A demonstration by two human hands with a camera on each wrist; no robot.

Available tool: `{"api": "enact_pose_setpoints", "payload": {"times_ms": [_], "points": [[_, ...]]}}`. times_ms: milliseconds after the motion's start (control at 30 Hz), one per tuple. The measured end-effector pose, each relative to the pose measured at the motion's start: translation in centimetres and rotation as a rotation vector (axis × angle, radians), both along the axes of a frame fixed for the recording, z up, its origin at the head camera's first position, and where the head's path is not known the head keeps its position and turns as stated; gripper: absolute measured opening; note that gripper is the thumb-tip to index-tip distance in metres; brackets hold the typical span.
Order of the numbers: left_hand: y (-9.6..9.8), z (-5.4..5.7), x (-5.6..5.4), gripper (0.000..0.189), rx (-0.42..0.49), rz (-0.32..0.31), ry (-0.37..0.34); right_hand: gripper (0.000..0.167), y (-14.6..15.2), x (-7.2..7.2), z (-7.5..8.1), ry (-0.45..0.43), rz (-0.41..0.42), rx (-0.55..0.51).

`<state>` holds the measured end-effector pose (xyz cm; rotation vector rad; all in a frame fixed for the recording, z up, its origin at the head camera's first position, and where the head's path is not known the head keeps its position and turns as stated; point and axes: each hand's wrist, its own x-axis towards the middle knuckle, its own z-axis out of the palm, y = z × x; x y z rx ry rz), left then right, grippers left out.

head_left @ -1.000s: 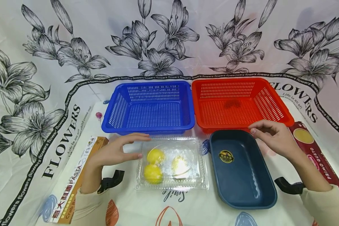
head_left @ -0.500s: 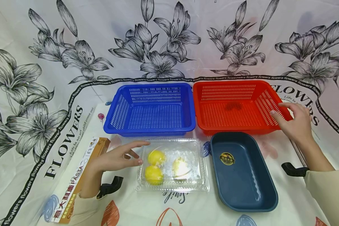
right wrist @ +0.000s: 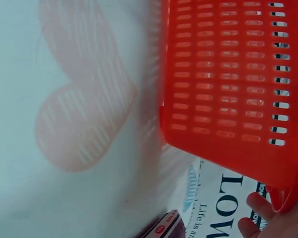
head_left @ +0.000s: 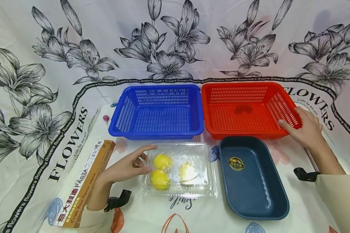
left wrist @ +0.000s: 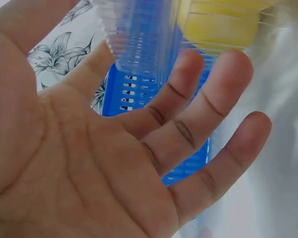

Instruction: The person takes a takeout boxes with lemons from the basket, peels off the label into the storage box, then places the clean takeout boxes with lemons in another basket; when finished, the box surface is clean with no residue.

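Note:
My left hand [head_left: 128,166] is at the left edge of a clear plastic clamshell box [head_left: 202,191], its fingers relaxed and spread. Whether the fingertips touch the box is unclear. Inside the box lie yellow round pieces [head_left: 160,179], one of them under glare. My right hand [head_left: 307,129] grips the right rim of the red slotted basket [head_left: 248,132], thumb over the inside and fingertips [right wrist: 258,202] curled at the outer side. The basket holds nothing visible. In the left wrist view the palm and several fingers [left wrist: 203,114] show in front of the blue basket [left wrist: 124,94].
Beside the red basket stands the blue slotted basket [head_left: 160,132]. A dark blue tray [head_left: 252,184] with a gold sticker lies in front of it. A pasta box [head_left: 87,184] is at the left, a lollipop [head_left: 106,118] behind it. A dark red package [right wrist: 169,228] lies at the right.
My right hand has moved from beside the dark tray up and right to the red basket's right rim, where its fingers now curl. My left hand has stayed almost in place.

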<state>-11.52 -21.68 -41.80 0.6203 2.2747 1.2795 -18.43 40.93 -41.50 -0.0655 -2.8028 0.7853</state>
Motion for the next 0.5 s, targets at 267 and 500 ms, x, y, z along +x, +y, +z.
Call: {"api": "enact_pose_setpoints", "payload": {"times_ms": [267,500], "points": [[0.8,-0.2,-0.1,0.068,0.097,0.078,-0.055,0.08,0.1,0.3,-0.3,-0.014,0.0,-0.067],[0.6,-0.1,-0.1,0.072,0.209,0.107,-0.156,0.082,1.1,0.7,-0.6,-0.059,0.029,-0.199]]}}
